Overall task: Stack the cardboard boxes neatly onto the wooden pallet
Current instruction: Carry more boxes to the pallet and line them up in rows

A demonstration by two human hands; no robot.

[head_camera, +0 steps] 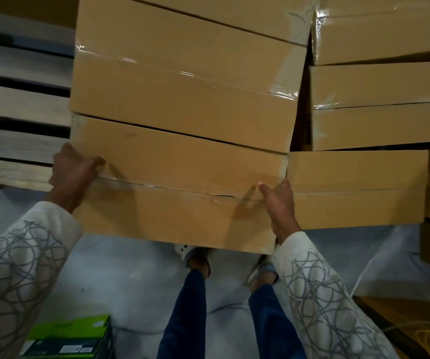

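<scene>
A taped brown cardboard box sits nearest me, in front of a second box and a third one behind that. My left hand grips its left edge with the thumb over the top. Along the box's right edge lies my right hand, thumb on the top face, fingers hidden down the side. More cardboard boxes are stacked on the right, with one lower box beside the held one. The wooden pallet shows its bare slats at the left.
A green and black carton lies on the grey floor at lower left. My feet stand right under the near box. A yellow cable and more brown cardboard sit at lower right.
</scene>
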